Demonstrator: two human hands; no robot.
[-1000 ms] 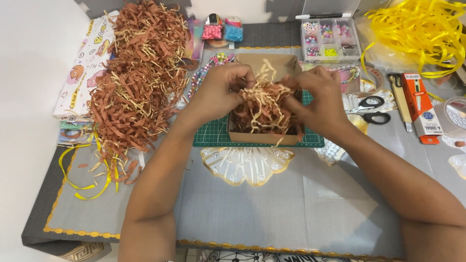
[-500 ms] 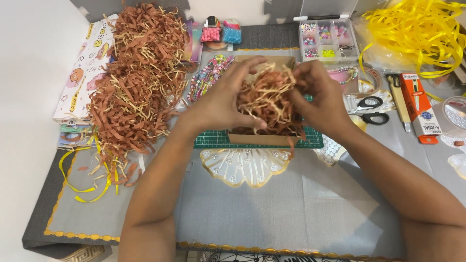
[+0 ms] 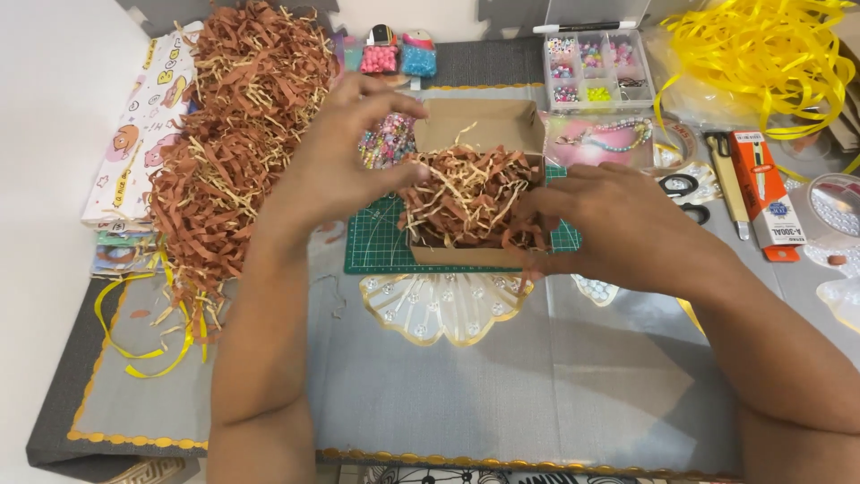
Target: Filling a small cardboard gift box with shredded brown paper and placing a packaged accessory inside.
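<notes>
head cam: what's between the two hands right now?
A wad of brown and cream shredded paper, sitting in the open cardboard box on the green cutting mat. Left hand and right hand flank it, head view.
</notes>
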